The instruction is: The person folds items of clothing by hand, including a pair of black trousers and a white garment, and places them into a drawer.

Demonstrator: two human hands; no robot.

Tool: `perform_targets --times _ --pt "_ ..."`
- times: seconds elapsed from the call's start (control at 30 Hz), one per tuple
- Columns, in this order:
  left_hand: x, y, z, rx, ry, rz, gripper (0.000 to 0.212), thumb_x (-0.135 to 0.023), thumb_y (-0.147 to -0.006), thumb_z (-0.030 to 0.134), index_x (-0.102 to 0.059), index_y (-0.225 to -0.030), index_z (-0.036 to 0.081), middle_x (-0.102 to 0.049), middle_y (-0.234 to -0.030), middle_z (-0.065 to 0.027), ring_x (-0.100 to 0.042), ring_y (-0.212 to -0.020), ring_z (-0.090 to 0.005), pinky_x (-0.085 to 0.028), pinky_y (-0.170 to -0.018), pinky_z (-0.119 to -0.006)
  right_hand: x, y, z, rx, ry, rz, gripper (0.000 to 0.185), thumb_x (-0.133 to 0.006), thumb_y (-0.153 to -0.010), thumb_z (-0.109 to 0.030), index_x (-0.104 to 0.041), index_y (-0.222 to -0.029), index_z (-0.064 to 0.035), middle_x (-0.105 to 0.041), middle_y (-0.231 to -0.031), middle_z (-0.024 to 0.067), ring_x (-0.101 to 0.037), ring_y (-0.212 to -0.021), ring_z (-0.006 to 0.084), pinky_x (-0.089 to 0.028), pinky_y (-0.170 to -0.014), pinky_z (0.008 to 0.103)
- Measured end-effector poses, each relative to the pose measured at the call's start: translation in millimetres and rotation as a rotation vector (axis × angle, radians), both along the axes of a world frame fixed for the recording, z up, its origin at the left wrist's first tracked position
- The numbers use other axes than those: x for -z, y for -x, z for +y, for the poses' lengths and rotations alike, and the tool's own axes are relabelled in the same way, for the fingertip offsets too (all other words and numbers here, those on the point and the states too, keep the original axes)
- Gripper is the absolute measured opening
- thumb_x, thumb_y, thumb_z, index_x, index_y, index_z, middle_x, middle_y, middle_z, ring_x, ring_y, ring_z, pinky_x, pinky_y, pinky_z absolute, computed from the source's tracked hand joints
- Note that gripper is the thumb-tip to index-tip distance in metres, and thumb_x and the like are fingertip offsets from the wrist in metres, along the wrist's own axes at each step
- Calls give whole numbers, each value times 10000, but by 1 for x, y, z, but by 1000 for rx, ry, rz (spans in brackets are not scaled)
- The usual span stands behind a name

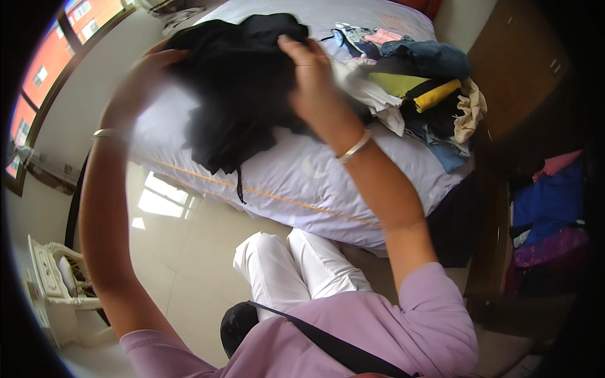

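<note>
A black garment (236, 80) hangs between my two hands above the bed, its lower folds blurred and a thin dark cord dangling from the bottom. My left hand (156, 66) grips its left side, with the fingers partly hidden behind the cloth. On the opposite side my right hand (309, 75) pinches the fabric, thumb on top. Beneath lies the bed's pale lilac cover (331, 184), printed with moons and edged by an orange line. Just right of my right hand, a pile of clothes (416, 61) includes white, dark blue, yellow-green and cream pieces.
A brown wooden cabinet (510, 85) stands to the right, with folded clothes (548, 203) on a low shelf. A white carved piece of furniture (61, 274) is at the lower left. Glossy tiles (189, 245) cover the floor beside the bed. A window (52, 61) is at the upper left.
</note>
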State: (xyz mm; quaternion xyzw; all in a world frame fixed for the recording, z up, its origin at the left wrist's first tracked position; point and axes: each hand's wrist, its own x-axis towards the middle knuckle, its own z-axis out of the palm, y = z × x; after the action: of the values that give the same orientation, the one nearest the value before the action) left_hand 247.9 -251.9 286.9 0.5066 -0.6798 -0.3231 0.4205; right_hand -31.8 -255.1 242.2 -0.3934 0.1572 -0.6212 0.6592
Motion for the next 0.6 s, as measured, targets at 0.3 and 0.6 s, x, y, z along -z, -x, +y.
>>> perform_targets --times 0.3,0.6 --pt "126 -11 -23 -405 295 -828 531 -551 -838 366 -443 -1236 31 -552 -1069 -251 -534 -998 -359 -423 -862 -396 133 -34 -18 101 328 1046 582 -669 -713 -271 -455 -1207 -49 -515 -1135 209 -504 -1069 302 -425 -858 390" --pt "194 59 -16 -527 -82 -1048 710 -441 -812 610 -318 -1375 196 -257 -1424 -185 -232 -1307 -385 -174 -1042 -525 166 103 -53 525 554 1757 721 -697 -681 -374 -392 -1274 -100 -324 -1341 232 -329 -1229 404 -317 -976 489"
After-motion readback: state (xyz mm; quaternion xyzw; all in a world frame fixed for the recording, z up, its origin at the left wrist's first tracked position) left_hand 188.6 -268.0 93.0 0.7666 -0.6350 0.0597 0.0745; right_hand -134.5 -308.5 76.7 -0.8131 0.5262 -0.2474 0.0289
